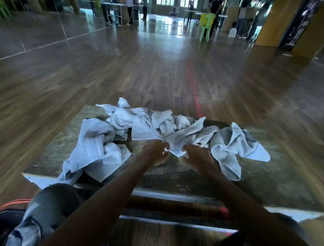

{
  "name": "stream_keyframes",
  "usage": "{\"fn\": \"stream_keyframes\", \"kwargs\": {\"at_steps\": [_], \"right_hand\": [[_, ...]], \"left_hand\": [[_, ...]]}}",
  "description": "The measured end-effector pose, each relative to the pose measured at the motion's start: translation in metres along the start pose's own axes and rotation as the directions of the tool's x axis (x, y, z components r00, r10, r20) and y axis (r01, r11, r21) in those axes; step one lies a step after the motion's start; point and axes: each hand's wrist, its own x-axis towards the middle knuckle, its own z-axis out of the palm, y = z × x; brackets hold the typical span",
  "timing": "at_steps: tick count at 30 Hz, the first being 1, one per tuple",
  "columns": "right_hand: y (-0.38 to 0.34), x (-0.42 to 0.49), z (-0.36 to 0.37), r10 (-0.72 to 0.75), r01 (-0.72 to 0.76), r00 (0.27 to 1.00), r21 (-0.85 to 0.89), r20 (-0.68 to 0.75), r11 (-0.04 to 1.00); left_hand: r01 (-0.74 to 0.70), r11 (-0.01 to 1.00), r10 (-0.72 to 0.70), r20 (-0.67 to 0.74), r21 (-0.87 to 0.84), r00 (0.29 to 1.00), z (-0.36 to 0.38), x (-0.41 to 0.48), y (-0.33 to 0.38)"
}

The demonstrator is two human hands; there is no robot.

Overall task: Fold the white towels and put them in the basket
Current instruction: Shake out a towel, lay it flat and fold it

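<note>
Nearest me, the left hand (154, 155) pinches the corner of the middle towel (185, 137). The right hand (199, 158) has its thumb at the same corner, but blur hides whether it grips. Beyond, the other white towels (94, 145) lie crumpled and overlapping on the low table (273, 168). Pulling now could drag tangled neighbours off the edge onto the wooden floor (157, 70). I see no basket.

A glossy wood floor (122, 70) with a red line (192, 84) runs to bright windows (164, 1). Far off stand a green chair (206, 24), a white fan (232, 32), tables (114, 5) and a yellow pillar (273, 22).
</note>
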Motion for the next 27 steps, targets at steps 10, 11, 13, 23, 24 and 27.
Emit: {"fn": "stream_keyframes", "kwargs": {"at_steps": [10, 11, 13, 23, 24, 27], "right_hand": [[0.01, 0.01, 0.036, -0.19, 0.087, 0.872, -0.24, -0.45, 0.967], [0.011, 0.009, 0.039, -0.192, 0.106, 0.875, -0.211, -0.445, 0.972], [0.012, 0.005, 0.043, -0.183, 0.127, 0.884, -0.156, -0.43, 0.98], [-0.001, -0.035, 0.038, -0.196, 0.23, 0.859, 0.015, -0.473, 0.973], [-0.005, -0.039, 0.037, -0.2, 0.24, 0.855, 0.023, -0.479, 0.97], [-0.016, -0.046, 0.036, -0.233, 0.287, 0.834, 0.032, -0.501, 0.957]], "left_hand": [[-0.08, 0.988, 0.1, -0.156, 0.13, 0.983, 0.038, 0.012, -0.005], [-0.098, 0.986, 0.12, -0.161, 0.138, 0.98, 0.039, 0.01, -0.004], [-0.139, 0.978, 0.168, -0.19, 0.156, 0.967, 0.041, 0.007, -0.006], [-0.332, 0.935, 0.354, -0.326, 0.121, 0.877, 0.022, -0.044, -0.024], [-0.333, 0.937, 0.349, -0.335, 0.106, 0.875, 0.019, -0.05, -0.026], [-0.326, 0.944, 0.323, -0.364, 0.055, 0.874, 0.008, -0.066, -0.029]]}}
